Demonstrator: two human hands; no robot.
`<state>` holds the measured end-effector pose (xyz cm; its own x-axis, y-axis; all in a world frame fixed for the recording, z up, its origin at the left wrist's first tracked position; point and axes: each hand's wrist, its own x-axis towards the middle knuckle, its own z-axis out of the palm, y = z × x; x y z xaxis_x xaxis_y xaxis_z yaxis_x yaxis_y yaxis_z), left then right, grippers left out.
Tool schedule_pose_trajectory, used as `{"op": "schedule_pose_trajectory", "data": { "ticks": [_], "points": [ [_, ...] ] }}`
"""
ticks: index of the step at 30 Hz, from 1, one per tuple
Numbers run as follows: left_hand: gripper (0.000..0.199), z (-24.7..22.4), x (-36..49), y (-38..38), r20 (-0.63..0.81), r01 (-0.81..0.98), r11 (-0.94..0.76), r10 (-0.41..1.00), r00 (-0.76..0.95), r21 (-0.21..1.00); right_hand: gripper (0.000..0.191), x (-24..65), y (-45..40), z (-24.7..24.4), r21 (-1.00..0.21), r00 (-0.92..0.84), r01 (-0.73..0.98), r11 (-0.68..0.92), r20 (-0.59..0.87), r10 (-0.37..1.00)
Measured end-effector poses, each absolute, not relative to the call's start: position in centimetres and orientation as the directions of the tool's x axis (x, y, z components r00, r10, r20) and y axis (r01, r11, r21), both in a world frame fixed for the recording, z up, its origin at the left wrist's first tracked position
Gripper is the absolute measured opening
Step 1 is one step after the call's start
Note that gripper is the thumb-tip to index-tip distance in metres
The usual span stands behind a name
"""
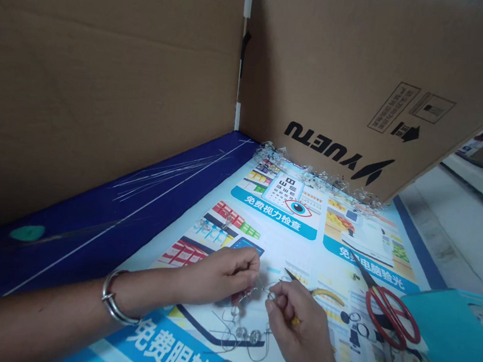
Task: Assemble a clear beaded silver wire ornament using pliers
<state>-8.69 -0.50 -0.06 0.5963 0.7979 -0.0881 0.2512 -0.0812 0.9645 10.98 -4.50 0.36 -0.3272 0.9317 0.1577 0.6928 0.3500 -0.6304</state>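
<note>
My left hand (232, 274), with a silver bangle (111, 300) on its wrist, is closed in a pinch. Facing it, my right hand (303, 326) also pinches, its thumb and forefinger together. Between the fingertips runs a thin bent wire (261, 290), held from both sides; its finer details are too small to make out. Below the hands lie more bent wires with clear round beads (248, 335) on the printed sheet. Pliers with yellow handles (328, 295) lie partly hidden behind my right hand, their dark tip showing above it.
Red-handled scissors (392, 317) lie to the right, near a turquoise sheet (459, 343). Many small wire pieces (321, 181) line the foot of the cardboard box (347, 70). Straight thin wires (163, 174) lie on the dark blue strip at left, beside another cardboard wall (105, 70).
</note>
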Motion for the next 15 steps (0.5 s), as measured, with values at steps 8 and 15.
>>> {"op": "schedule_pose_trajectory", "data": {
  "ticks": [8, 15],
  "points": [
    [0.012, -0.34, -8.74, -0.48, -0.089, 0.226, -0.058, 0.803, 0.59, 0.972, 0.007, 11.08, -4.65, 0.55, -0.643, -0.32, 0.687, 0.338, 0.15, 0.936],
    [0.014, -0.14, -8.79, -0.48, -0.082, 0.222, -0.065, 0.799, 0.596, 0.973, 0.011, 11.17, -4.59, 0.27, -0.662, -0.317, 0.668, 0.34, 0.16, 0.935]
  ]
}}
